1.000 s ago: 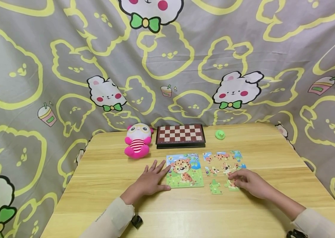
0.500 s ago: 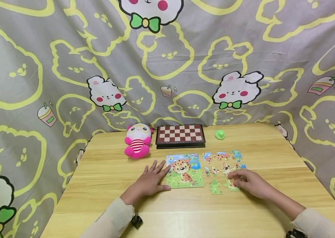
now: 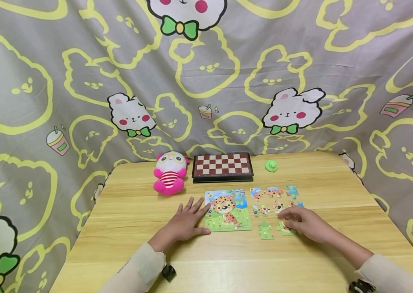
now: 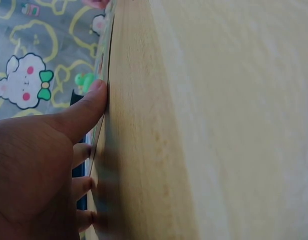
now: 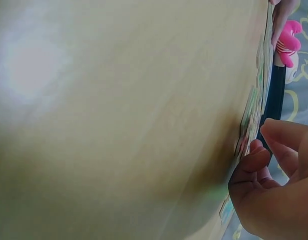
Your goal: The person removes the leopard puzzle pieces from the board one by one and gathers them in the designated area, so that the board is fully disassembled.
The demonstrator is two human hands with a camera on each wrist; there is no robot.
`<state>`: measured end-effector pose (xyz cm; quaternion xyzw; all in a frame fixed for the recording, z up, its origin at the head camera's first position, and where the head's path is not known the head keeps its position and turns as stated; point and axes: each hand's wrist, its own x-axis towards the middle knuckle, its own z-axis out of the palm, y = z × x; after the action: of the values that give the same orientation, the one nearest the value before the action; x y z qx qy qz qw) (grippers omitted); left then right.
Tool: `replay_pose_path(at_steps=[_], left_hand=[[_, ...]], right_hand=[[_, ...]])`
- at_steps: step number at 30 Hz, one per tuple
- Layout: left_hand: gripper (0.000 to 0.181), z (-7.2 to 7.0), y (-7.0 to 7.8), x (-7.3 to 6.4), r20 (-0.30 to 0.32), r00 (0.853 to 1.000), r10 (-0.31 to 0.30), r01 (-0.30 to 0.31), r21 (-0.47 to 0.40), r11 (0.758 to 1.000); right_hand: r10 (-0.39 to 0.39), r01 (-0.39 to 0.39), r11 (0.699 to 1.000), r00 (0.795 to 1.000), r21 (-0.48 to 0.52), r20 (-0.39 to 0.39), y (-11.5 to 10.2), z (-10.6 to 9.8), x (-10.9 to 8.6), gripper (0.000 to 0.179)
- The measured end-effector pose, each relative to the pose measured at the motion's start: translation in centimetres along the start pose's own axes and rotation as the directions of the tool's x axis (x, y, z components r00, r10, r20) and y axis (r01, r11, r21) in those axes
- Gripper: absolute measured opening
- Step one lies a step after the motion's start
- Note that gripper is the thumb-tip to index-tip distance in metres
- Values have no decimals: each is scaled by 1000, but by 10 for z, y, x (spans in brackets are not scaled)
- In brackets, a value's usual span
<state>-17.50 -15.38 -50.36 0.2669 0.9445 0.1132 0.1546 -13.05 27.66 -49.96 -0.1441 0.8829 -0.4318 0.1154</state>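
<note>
My left hand (image 3: 184,224) rests with spread fingers on the table, its fingertips and thumb at the left edge of a square leopard picture board (image 3: 228,210). The left wrist view shows the thumb (image 4: 91,102) straight along the board's thin edge. To the right lie several jigsaw pieces (image 3: 265,230) with parts of the same leopard, spaced slightly apart in rows. Over the lower right pieces hovers my right hand (image 3: 309,224), its fingers loosely bent. Nothing shows between thumb and index finger in the right wrist view. The hand hides some pieces (image 5: 248,125), seen edge-on there.
A pink plush panda (image 3: 170,174) sits behind my left hand. Beside it, at the table's back, lies a folded chessboard (image 3: 222,166). A small green toy duck (image 3: 271,165) stands at the back right. Patterned grey cloth (image 3: 221,73) hangs around the wooden table (image 3: 228,264).
My right hand has shifted slightly to the left over the pieces in the last half second. The left hand, the board and the visible pieces stay where they were.
</note>
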Motion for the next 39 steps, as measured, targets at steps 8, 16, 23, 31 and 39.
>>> replay_pose_path(at_steps=[8,16,23,31,39], left_hand=[[86,0,0,0,3,1000,-4,4,-3,1000],[87,0,0,0,-4,1000,-1,1,-2,1000],[86,0,0,1,0,1000,-4,4,1,1000],[86,-1,1,-1,-7,1000,11,-11,-3,1000],[86,0,0,0,-10,1000,12,-12,1,1000]], right_hand=[[-58,58,998,998,-9,15,-8,7,10,27],[-65,64,998,997,29,31,-19,18,24,28],[-88,88,996,996,-9,28,-28,26,35,28],[-101,101,995,994,-12,35,-34,33,43,27],[-127,128,991,991,-26,43,-39,43,53,27]])
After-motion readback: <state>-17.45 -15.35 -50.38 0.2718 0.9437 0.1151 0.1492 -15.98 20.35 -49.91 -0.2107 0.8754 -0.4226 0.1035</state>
